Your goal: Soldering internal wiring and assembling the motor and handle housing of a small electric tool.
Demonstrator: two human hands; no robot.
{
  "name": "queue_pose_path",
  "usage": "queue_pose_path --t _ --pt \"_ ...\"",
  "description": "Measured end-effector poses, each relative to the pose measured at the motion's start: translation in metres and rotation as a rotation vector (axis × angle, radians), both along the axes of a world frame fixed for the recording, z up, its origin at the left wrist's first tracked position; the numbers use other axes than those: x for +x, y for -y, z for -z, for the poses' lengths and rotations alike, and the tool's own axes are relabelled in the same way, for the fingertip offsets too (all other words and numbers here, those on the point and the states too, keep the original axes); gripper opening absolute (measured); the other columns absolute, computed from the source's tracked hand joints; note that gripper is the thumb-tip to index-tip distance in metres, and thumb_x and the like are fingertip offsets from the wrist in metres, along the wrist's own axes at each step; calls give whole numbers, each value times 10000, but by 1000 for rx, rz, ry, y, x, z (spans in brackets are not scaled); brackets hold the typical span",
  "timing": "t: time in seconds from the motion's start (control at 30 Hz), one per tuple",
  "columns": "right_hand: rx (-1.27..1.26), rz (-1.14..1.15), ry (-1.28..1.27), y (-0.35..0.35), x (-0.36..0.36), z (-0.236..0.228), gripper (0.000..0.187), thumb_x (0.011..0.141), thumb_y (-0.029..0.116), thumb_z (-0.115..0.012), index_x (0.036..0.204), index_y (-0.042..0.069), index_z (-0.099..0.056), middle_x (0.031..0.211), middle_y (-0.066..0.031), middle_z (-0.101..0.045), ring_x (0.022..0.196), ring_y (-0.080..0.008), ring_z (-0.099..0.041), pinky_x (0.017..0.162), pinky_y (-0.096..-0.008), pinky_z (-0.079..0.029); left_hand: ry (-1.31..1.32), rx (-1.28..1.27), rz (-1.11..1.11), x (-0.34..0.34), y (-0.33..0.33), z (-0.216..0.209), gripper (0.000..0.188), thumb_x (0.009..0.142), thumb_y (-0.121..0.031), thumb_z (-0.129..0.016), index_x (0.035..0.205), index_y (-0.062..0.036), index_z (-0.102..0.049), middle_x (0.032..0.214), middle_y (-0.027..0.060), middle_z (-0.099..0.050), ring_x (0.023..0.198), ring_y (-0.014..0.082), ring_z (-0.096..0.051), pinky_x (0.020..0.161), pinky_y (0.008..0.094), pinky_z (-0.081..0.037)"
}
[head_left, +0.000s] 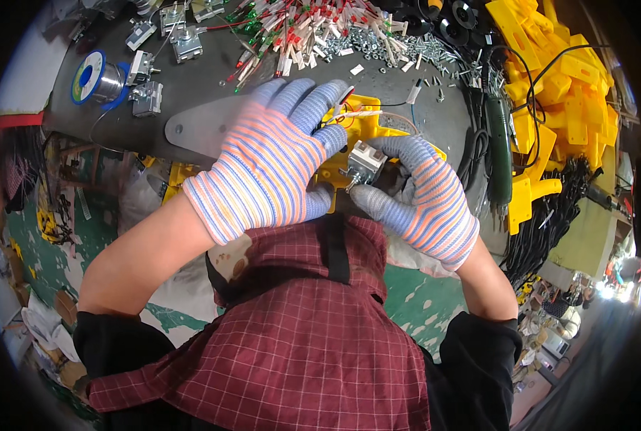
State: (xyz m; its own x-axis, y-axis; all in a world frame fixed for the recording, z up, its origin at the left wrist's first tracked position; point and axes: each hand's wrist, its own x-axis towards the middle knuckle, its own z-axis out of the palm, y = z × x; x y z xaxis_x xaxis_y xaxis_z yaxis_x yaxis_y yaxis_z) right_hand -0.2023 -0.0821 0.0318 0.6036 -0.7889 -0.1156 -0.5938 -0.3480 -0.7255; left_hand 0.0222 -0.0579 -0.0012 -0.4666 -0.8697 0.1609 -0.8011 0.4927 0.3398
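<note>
1. A maroon, white-checked cloth apron point(292, 337) lies on the near side of the yellow plastic housing point(367, 129).
2. The right hand point(432, 201), in a striped knit glove, pinches a boxy silver metal component point(366, 164) over the housing.
3. The left hand point(274, 154), gloved alike, curves over the housing's left side; its grip cannot be told.
4. Beyond the housing lie loose silver metal screws point(443, 61).

A label point(88, 77), its lettering illegible
On the tabletop point(209, 85), the wire spool point(110, 83) bears this round white, blue, green and yellow label, its print too small to read; right of the spool, nothing is legible.
</note>
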Motion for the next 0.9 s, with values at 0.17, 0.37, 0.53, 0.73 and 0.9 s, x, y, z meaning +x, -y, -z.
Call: queue_pose_path --t 0.17,0.37,0.53,0.73,0.9 --pt "-53 -179 15 15 12 -12 416 799 151 -752 1176 46 -610 1002 -190 -644 949 -388 -637 808 -432 -528 26 -2 -13 -1 0 2 612 655 -405 -732 1131 -28 -657 1419 242 -467 1292 394 -435 1122 498 -322" --pt "-163 -270 -64 29 2 -1 399 797 102 -730 1179 92 -618 979 -151 -656 878 -371 -664 749 -424 -547 7 -23 17 4 2 4 608 667 -394 -722 1154 -40 -638 1421 245 -453 1289 415 -442 1125 516 -318" --pt "-85 -347 33 39 -2 -3 352 821 105 -708 1160 94 -615 1002 -152 -663 911 -382 -657 774 -433 -546 -161 -87 82 25 -12 0 698 622 -284 -758 1279 -124 -584 1486 257 -360 1334 438 -407 1144 583 -293" --pt "-95 -400 -6 38 -6 -8 334 834 117 -693 1157 102 -612 1008 -145 -668 934 -381 -654 792 -442 -544 35 35 -88 37 -8 -6 782 625 -211 -767 1371 -157 -539 1340 188 -508 1242 399 -495 1081 509 -393" --pt "-144 -502 -116 30 -19 -28 387 807 91 -669 1189 119 -608 1073 -129 -663 950 -371 -656 794 -438 -550 4 54 137 25 10 -19 850 579 -226 -837 1369 -138 -538 1253 153 -555 1167 366 -545 1028 467 -432"
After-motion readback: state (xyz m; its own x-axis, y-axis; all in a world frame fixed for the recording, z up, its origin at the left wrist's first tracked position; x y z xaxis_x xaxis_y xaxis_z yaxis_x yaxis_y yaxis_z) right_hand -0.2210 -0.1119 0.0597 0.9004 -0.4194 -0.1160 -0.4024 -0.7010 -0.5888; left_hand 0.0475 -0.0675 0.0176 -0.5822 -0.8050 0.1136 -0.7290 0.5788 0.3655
